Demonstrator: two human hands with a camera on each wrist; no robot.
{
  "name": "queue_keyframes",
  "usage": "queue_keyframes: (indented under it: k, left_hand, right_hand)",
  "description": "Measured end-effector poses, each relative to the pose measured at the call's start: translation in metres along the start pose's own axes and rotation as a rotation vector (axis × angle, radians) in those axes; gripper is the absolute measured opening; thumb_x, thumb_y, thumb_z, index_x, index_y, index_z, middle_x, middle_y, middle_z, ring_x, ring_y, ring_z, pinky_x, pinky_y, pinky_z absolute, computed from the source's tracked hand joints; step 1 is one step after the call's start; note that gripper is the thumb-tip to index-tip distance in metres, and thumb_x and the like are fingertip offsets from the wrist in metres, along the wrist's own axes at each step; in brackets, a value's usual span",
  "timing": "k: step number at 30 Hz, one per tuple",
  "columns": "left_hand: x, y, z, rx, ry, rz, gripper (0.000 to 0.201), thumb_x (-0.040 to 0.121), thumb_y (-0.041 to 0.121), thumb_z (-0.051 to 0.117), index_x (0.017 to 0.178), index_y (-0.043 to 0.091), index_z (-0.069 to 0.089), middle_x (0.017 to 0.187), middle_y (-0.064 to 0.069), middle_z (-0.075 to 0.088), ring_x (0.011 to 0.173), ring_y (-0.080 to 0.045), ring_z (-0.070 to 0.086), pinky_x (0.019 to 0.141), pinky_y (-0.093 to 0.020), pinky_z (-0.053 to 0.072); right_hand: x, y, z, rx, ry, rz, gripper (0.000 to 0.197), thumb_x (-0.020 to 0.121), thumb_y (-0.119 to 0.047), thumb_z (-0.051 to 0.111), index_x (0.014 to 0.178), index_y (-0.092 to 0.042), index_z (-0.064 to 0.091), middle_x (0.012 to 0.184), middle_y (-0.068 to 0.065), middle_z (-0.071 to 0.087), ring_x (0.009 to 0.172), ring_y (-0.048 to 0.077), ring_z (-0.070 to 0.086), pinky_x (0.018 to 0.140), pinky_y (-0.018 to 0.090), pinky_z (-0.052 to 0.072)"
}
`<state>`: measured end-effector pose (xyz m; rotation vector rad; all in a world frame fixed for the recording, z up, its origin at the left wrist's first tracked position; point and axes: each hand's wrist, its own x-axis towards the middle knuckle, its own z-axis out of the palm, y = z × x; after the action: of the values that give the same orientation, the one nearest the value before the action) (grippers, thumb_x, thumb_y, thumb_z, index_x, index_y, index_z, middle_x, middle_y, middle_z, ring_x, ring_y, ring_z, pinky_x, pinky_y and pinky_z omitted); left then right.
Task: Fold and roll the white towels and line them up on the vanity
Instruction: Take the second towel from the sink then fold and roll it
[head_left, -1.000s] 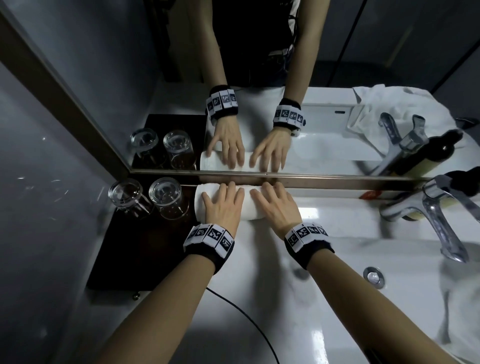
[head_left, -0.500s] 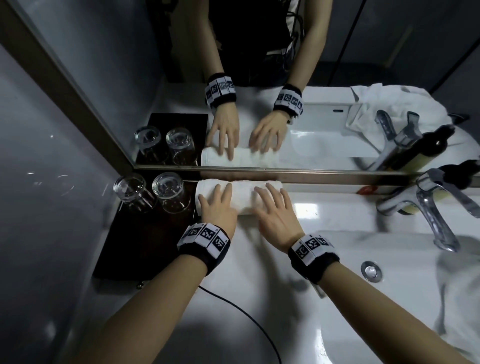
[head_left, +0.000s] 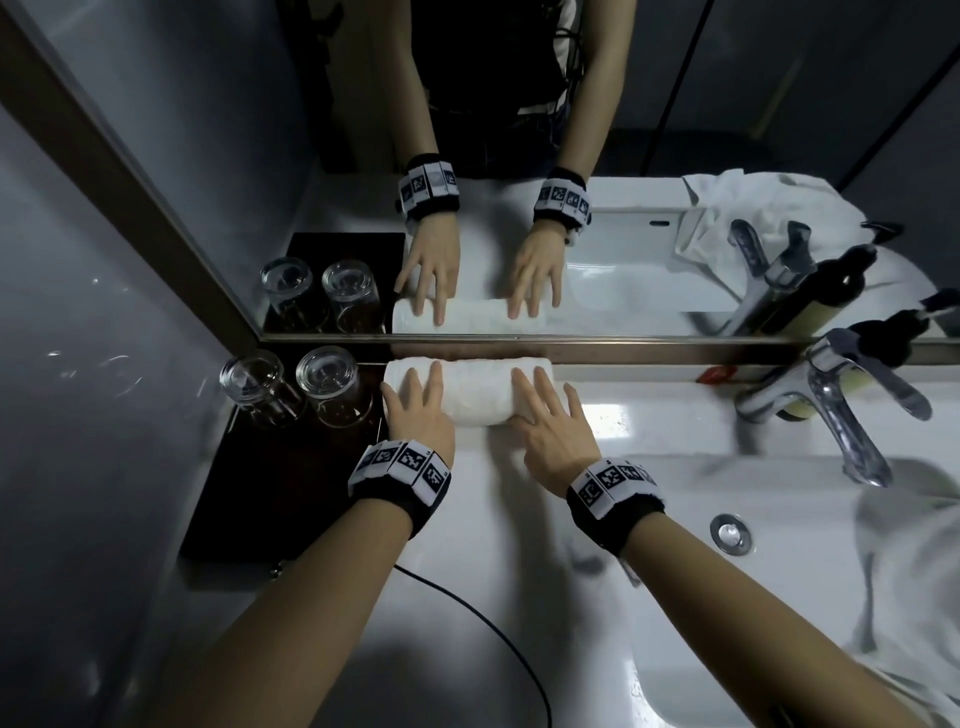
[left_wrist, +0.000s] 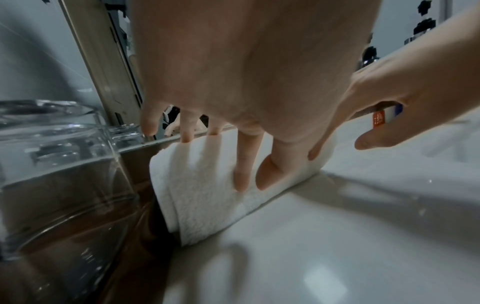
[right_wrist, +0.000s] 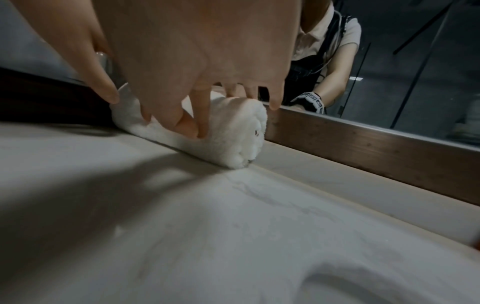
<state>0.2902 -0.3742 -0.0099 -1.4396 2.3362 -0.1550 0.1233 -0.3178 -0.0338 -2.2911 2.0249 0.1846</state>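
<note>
At upper centre of the head view both hands, left hand (head_left: 420, 415) and right hand (head_left: 556, 434), press flat, straight-fingered, on the rolled white terry towel (head_left: 475, 392), whose spiral end (right_wrist: 250, 135) only the right wrist view shows.

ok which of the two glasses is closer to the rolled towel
The right-hand glass on the dark tray, right beside the rolled towel's left end; the other glass stands farther left, near the wall.
</note>
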Motion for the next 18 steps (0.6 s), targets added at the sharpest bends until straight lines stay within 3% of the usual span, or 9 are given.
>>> queue_keyframes:
  k: [2,4,6,8,10,13,15,18]
  left_hand:
    - [-0.005,0.002,-0.001,-0.041,0.028,0.010,0.035,0.090,0.021,0.043,0.121,0.021,0.060,0.158,-0.011,-0.002,0.142,-0.035,0.005,0.111,-0.060,0.011]
    - [-0.015,0.009,-0.003,-0.063,0.072,0.055,0.034,0.087,0.021,0.046,0.119,0.021,0.059,0.157,-0.011,0.005,0.142,-0.030,0.010,0.111,-0.058,0.011]
    - [-0.029,0.020,-0.005,-0.075,0.123,0.132,0.034,0.086,0.021,0.048,0.119,0.021,0.058,0.155,-0.010,0.015,0.138,-0.028,0.019,0.111,-0.055,0.017]
    - [-0.042,0.031,-0.005,-0.097,0.139,0.214,0.033,0.088,0.021,0.047,0.118,0.020,0.059,0.150,-0.009,0.024,0.134,-0.027,0.027,0.108,-0.049,0.024]
    - [-0.056,0.042,-0.005,-0.134,0.081,0.279,0.032,0.090,0.022,0.045,0.119,0.021,0.056,0.142,-0.006,0.037,0.128,-0.025,0.036,0.103,-0.044,0.029]
    - [-0.078,0.060,0.001,-0.197,-0.117,0.373,0.031,0.092,0.017,0.040,0.120,0.020,0.054,0.127,-0.005,0.051,0.117,-0.026,0.048,0.097,-0.040,0.035]
    - [-0.092,0.070,0.007,-0.213,-0.211,0.437,0.031,0.091,0.012,0.039,0.117,0.018,0.056,0.122,-0.006,0.058,0.111,-0.027,0.055,0.092,-0.038,0.039]
    - [-0.108,0.087,0.016,-0.222,-0.239,0.541,0.030,0.092,0.011,0.038,0.115,0.017,0.057,0.119,-0.006,0.060,0.106,-0.028,0.058,0.087,-0.036,0.044]
  right_hand:
    - [-0.008,-0.003,-0.004,0.041,0.037,0.006,0.040,0.080,-0.009,0.053,0.119,-0.012,0.058,0.159,0.012,0.005,0.147,0.034,0.000,0.116,0.056,0.006]
    - [-0.023,-0.009,-0.004,0.055,0.104,0.008,0.038,0.072,-0.003,0.057,0.109,-0.009,0.064,0.153,0.019,0.027,0.143,0.038,0.021,0.113,0.057,0.018]
    - [-0.042,-0.015,-0.002,0.074,0.192,0.004,0.038,0.059,-0.001,0.067,0.096,-0.011,0.069,0.133,0.021,0.054,0.126,0.040,0.048,0.102,0.055,0.039]
    - [-0.060,-0.019,0.004,0.129,0.258,0.013,0.036,0.054,0.001,0.069,0.088,-0.013,0.070,0.114,0.018,0.065,0.108,0.038,0.061,0.091,0.048,0.049]
    - [-0.080,-0.023,0.010,0.209,0.227,0.059,0.035,0.065,0.001,0.063,0.097,-0.013,0.068,0.108,0.013,0.065,0.105,0.034,0.060,0.090,0.043,0.047]
    - [-0.115,-0.024,0.023,0.289,0.021,0.196,0.037,0.084,-0.009,0.047,0.118,-0.017,0.057,0.116,0.006,0.061,0.111,0.026,0.052,0.091,0.035,0.037]
    - [-0.141,-0.023,0.027,0.378,-0.055,0.299,0.032,0.086,-0.018,0.047,0.118,-0.018,0.055,0.113,0.005,0.064,0.105,0.026,0.056,0.084,0.032,0.040]
    - [-0.182,-0.022,0.033,0.481,-0.102,0.453,0.028,0.086,-0.017,0.048,0.112,-0.020,0.057,0.106,0.002,0.067,0.099,0.025,0.059,0.073,0.030,0.038]
